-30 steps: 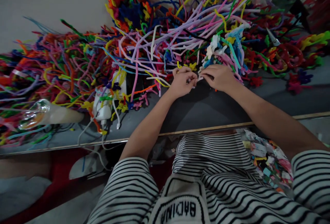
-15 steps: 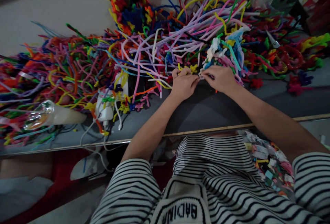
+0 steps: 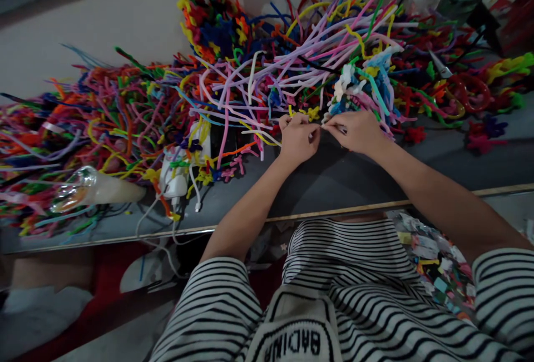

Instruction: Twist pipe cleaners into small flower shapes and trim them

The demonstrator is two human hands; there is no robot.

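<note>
My left hand (image 3: 298, 138) and my right hand (image 3: 357, 130) meet fingertip to fingertip over the dark table (image 3: 334, 184). Each is closed in a pinch on a small pale pipe cleaner (image 3: 324, 124), mostly covered by the fingers. Just beyond the fingertips lies a small yellow pipe-cleaner piece (image 3: 309, 113). Behind my right hand rests a bunch of white, blue and pink twisted pipe cleaners (image 3: 377, 81). Long lilac and pink pipe cleaners (image 3: 287, 67) spread out behind both hands.
Heaped pipe cleaners (image 3: 125, 106) cover the left and back of the table. Red-handled scissors (image 3: 465, 95) lie at the right. A white charger (image 3: 176, 181) with cables and a clear plastic cup (image 3: 112, 188) on its side are at the left. Another person's leg (image 3: 52, 270) shows lower left.
The view has shifted slightly, so the left side appears a little further right. Both hands stay together in a pinch, with a small change in the finger positions.
</note>
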